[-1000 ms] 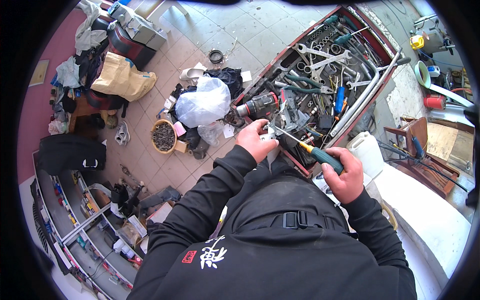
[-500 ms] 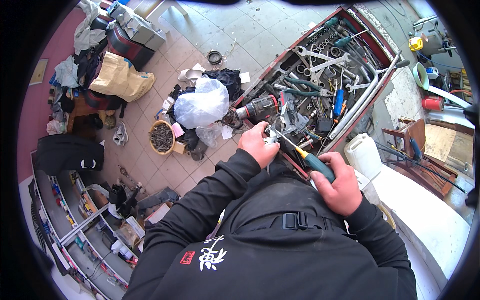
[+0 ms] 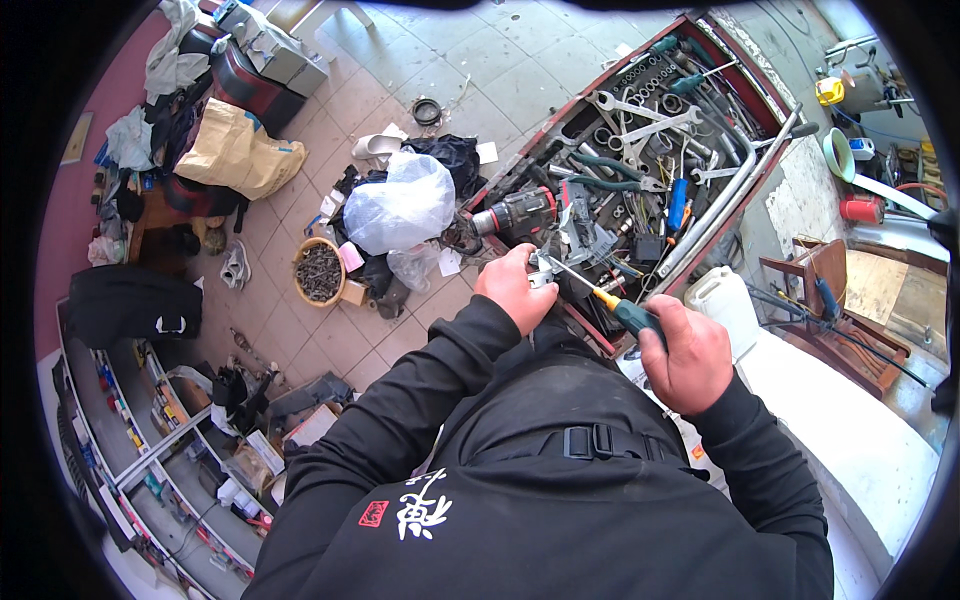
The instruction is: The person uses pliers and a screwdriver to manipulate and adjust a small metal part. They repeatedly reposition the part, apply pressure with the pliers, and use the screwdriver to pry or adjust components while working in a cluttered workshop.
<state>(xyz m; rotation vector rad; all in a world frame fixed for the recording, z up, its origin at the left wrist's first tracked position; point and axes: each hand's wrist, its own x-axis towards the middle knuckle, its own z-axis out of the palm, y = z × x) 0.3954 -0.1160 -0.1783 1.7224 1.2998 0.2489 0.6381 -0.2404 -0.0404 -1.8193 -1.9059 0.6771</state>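
Note:
My left hand (image 3: 513, 289) is closed on a small metal part (image 3: 541, 271), pinched between thumb and fingers; its exact kind is too small to make out. In my right hand (image 3: 690, 358) is a screwdriver (image 3: 632, 317) with a green and yellow handle, the fist wrapped round its end. The screwdriver's shaft points up and left, and its tip lies at the metal part. Just beyond both hands stands a red-edged tool cart (image 3: 640, 150), full of wrenches, pliers and sockets. A red and black power tool (image 3: 515, 213) rests at its near left corner.
Left of the cart, clear plastic bags (image 3: 400, 205) and dark cloth lie on the tiled floor, beside a round basket of bolts (image 3: 320, 273). A white jerrycan (image 3: 725, 308) stands right of my right hand. Grey shelving (image 3: 150, 455) holds small parts at lower left.
My right hand has turned over the screwdriver's handle, its knuckles now more on top. My left hand keeps its pinch in nearly the same place.

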